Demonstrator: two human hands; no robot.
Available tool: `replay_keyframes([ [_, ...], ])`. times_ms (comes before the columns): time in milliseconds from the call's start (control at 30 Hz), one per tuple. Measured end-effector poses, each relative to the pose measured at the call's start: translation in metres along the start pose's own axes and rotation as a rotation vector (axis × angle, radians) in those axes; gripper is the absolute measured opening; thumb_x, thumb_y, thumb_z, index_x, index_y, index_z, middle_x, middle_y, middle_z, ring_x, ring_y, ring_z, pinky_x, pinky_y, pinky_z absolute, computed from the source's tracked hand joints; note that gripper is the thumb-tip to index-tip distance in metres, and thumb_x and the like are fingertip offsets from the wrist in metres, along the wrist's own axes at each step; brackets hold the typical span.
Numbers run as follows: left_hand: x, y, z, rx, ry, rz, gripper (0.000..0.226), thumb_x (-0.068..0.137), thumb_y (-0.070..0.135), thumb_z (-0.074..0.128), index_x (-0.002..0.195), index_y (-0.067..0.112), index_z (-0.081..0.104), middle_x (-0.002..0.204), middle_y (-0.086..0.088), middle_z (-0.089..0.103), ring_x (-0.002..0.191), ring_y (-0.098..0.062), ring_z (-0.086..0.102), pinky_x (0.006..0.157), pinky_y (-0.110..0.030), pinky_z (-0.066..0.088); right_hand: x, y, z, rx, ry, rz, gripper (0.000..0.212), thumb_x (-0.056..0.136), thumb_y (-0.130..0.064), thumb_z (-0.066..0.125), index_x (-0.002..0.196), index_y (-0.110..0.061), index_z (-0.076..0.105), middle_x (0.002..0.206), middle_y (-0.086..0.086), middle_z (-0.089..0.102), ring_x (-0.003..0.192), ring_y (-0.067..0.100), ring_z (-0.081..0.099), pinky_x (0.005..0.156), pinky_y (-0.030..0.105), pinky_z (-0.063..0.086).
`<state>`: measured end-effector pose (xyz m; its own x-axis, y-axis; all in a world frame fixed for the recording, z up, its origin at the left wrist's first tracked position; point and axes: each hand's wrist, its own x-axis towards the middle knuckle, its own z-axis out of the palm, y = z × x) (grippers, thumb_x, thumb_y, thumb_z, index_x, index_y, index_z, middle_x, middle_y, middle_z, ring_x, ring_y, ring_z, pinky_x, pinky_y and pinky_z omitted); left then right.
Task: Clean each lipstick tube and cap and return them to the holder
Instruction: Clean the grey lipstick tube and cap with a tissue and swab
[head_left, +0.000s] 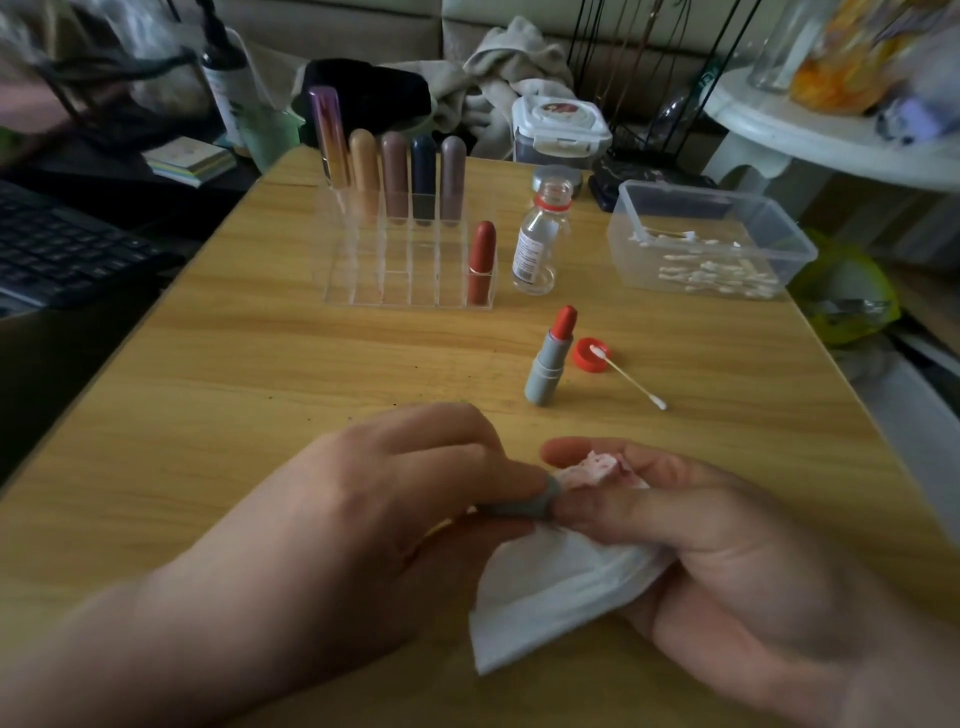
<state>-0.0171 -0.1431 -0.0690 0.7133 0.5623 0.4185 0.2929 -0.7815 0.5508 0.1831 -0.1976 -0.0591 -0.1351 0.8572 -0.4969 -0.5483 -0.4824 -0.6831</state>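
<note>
We record a wooden table, with a keyboard beyond its edge at nine o'clock. The clear holder stands at twelve o'clock with six capped lipsticks in it. At its four o'clock, the uncapped lipstick tube stands upright. At six o'clock the left hand grips the grey cap. The right hand pinches a stained tissue against the cap's open end.

The left hand and right hand are bare, forearms uncovered as far as seen
</note>
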Motion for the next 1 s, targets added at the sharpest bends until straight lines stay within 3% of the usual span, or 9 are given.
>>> replay_keyframes([
  [67, 0.003, -0.004, -0.009, 0.017, 0.003, 0.002, 0.016, 0.09, 0.024, 0.069, 0.105, 0.021, 0.073, 0.094, 0.01, 0.064, 0.079, -0.004, 0.063, 0.067, -0.016, 0.05, 0.001, -0.003, 0.002, 0.036, 0.045, -0.037, 0.041, 0.049, 0.02, 0.075, 0.083, -0.002, 0.076, 0.081, 0.017, 0.072, 0.07, 0.025, 0.072, 0.064, 0.029, 0.06],
  [200, 0.003, -0.016, -0.02, 0.117, 0.063, -0.258, 0.019, 0.08, 0.033, 0.071, 0.098, 0.038, 0.064, 0.088, 0.023, 0.059, 0.081, -0.002, 0.06, 0.06, -0.007, 0.047, 0.007, -0.008, -0.006, 0.037, 0.111, -0.088, 0.022, 0.059, 0.0, 0.07, 0.079, -0.005, 0.079, 0.088, 0.012, 0.076, 0.075, 0.016, 0.073, 0.069, 0.026, 0.057],
  [300, 0.007, -0.025, -0.02, 0.154, 0.074, -0.408, 0.018, 0.078, 0.043, 0.068, 0.093, 0.045, 0.06, 0.087, 0.025, 0.059, 0.083, 0.004, 0.057, 0.063, -0.008, 0.047, 0.011, -0.012, -0.013, -0.016, 0.141, -0.093, 0.035, 0.057, -0.002, 0.072, 0.091, 0.0, 0.078, 0.098, 0.014, 0.076, 0.079, 0.017, 0.072, 0.074, 0.027, 0.053],
  [400, 0.015, -0.029, -0.016, 0.16, 0.046, -0.504, 0.018, 0.078, 0.045, 0.066, 0.095, 0.043, 0.062, 0.08, 0.02, 0.06, 0.085, 0.008, 0.055, 0.061, -0.009, 0.046, 0.012, -0.015, -0.017, -0.108, 0.158, -0.157, 0.038, 0.06, 0.002, 0.072, 0.097, -0.005, 0.072, 0.096, 0.016, 0.075, 0.079, 0.02, 0.073, 0.066, 0.027, 0.055],
  [533, 0.028, -0.032, -0.01, 0.217, -0.007, -0.586, 0.018, 0.084, 0.043, 0.068, 0.101, 0.04, 0.063, 0.085, 0.022, 0.057, 0.076, 0.003, 0.054, 0.059, -0.011, 0.039, 0.012, -0.021, -0.022, -0.356, 0.117, -0.244, 0.05, 0.062, 0.005, 0.08, 0.107, -0.01, 0.066, 0.099, 0.019, 0.074, 0.086, 0.026, 0.073, 0.069, 0.028, 0.055],
  [600, 0.031, -0.034, -0.008, 0.216, -0.033, -0.627, 0.018, 0.086, 0.043, 0.067, 0.103, 0.039, 0.062, 0.088, 0.022, 0.057, 0.079, 0.004, 0.053, 0.063, -0.01, 0.038, 0.012, -0.023, -0.023, -0.579, 0.13, -0.267, 0.049, 0.067, -0.001, 0.085, 0.108, -0.015, 0.064, 0.094, 0.011, 0.076, 0.084, 0.022, 0.074, 0.073, 0.032, 0.055],
  [700, 0.031, -0.038, -0.005, 0.241, -0.07, -0.646, 0.019, 0.087, 0.045, 0.066, 0.104, 0.038, 0.062, 0.089, 0.021, 0.058, 0.08, 0.003, 0.053, 0.064, -0.01, 0.039, 0.013, -0.023, -0.027, -1.118, 0.31, -0.353, 0.043, 0.079, -0.008, 0.08, 0.107, -0.032, 0.058, 0.088, -0.009, 0.076, 0.075, 0.011, 0.073, 0.073, 0.041, 0.06],
  [800, 0.031, -0.038, -0.006, 0.276, -0.112, -0.655, 0.026, 0.086, 0.048, 0.066, 0.11, 0.04, 0.06, 0.091, 0.024, 0.054, 0.082, 0.006, 0.051, 0.064, -0.008, 0.037, 0.012, -0.023, -0.032, -1.483, 0.46, -0.39, 0.042, 0.083, -0.025, 0.075, 0.108, -0.048, 0.049, 0.086, -0.015, 0.068, 0.067, 0.003, 0.066, 0.06, 0.035, 0.058],
  [1000, 0.03, -0.034, -0.011, 0.249, -0.117, -0.713, 0.054, 0.078, 0.052, 0.072, 0.126, 0.043, 0.05, 0.093, 0.023, 0.051, 0.087, 0.0, 0.053, 0.074, -0.016, 0.043, 0.007, -0.025, -0.031, -1.537, 0.427, -0.4, 0.039, 0.081, -0.039, 0.071, 0.109, -0.051, 0.047, 0.086, -0.018, 0.066, 0.065, 0.001, 0.064, 0.056, 0.033, 0.056],
])
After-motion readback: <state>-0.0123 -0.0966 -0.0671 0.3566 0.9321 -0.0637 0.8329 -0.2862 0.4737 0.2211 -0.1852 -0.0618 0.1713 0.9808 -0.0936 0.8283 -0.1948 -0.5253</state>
